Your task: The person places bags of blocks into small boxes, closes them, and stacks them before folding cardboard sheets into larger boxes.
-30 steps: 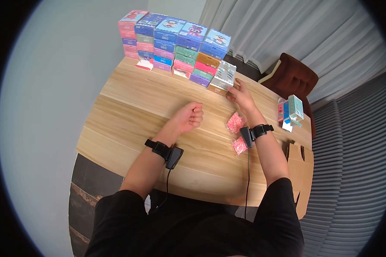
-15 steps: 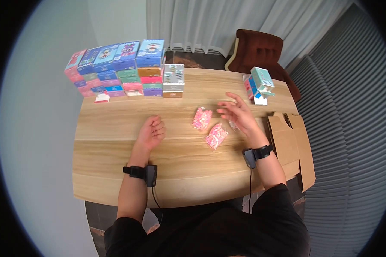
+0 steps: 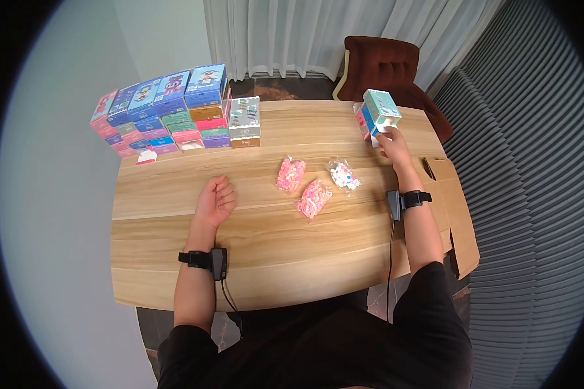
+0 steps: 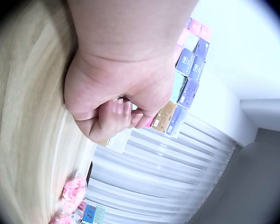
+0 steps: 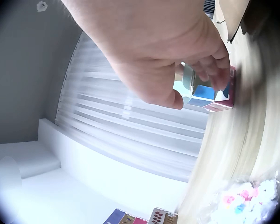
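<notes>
My right hand (image 3: 396, 149) is at the front of a small group of boxes at the back right. There a mint-green box (image 3: 381, 104) rests on top, with a blue box (image 3: 367, 122) and a pink box (image 5: 222, 106) by it. In the right wrist view, thumb and fingers are spread apart around the boxes' open end, fingertips right at the flaps. My left hand (image 3: 215, 202) rests on the table with its fingers curled in and nothing in it. Between the hands lie two bags of pink pieces (image 3: 291, 174) and a bag of mostly white pieces (image 3: 344, 176).
Stacked colourful boxes (image 3: 156, 110) line the back left of the wooden table (image 3: 292, 259), with a grey box (image 3: 244, 113) at their right end. Flattened brown cardboard (image 3: 457, 214) hangs over the right edge. A brown chair (image 3: 383, 68) stands behind the table.
My right hand has gone from the grey box, past the bags, to the boxes at the right. The bag of white pieces now lies uncovered. The left hand stays curled; the head view has turned right.
</notes>
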{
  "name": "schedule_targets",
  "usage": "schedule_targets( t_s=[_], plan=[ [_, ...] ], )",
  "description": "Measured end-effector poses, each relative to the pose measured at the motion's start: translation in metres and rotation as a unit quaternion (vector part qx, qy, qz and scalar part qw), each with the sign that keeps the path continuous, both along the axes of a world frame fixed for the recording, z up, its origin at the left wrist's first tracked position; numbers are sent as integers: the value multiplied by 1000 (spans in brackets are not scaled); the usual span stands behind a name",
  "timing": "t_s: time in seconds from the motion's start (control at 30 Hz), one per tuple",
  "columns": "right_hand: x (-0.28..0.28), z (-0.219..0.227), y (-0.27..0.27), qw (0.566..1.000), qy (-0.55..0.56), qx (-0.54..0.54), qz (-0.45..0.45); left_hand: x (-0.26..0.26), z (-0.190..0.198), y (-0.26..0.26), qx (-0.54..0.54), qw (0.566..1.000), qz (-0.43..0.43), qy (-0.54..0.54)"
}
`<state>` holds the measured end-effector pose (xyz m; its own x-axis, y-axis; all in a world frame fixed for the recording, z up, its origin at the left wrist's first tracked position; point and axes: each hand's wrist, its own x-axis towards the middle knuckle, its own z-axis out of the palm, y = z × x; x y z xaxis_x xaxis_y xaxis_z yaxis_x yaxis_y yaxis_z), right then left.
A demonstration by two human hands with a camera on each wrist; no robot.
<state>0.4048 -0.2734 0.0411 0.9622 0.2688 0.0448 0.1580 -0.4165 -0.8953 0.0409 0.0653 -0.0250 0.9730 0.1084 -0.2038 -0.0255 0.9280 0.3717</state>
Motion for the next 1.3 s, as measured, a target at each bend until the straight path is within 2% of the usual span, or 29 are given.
schedule_targets(
  t_s=[0.17,0.27,0.37,0.4,0.5,0.6,0.73,0.83,0.9,1.0,1.1,1.13,1.3],
  plan=[
    [-21,13,-4,997,-46,51,-28,0,2,0,2,1000,-1,0],
    [-27,6,-14,982,-104,152,-51,2,0,1,2,1000,-5,-5],
    [-41,0,-19,963,-206,150,-87,1,0,-1,6,1000,-1,-4],
    [-46,-2,-19,956,-210,190,-75,1,1,-1,9,1000,0,-3],
    [-89,19,-1,932,-171,317,-47,2,1,-1,11,1000,8,7],
    [-102,8,3,912,-55,407,21,1,1,-2,36,999,-10,-18],
    [-134,4,21,863,146,458,154,0,7,-13,114,993,-13,-23],
    [-149,-18,34,828,245,475,170,0,7,-21,181,981,-48,-60],
    [-166,-23,43,826,261,471,167,-1,12,-29,250,963,-68,-69],
    [-179,-36,45,825,266,463,184,-6,17,-37,298,943,-117,-96],
    [-189,-38,47,861,250,394,201,-5,13,-42,354,915,-147,-125],
    [-193,-39,50,877,238,362,210,-5,13,-43,367,909,-168,-104],
    [-206,-44,51,830,274,353,334,-1,-4,-38,401,884,-237,-52]
  ],
)
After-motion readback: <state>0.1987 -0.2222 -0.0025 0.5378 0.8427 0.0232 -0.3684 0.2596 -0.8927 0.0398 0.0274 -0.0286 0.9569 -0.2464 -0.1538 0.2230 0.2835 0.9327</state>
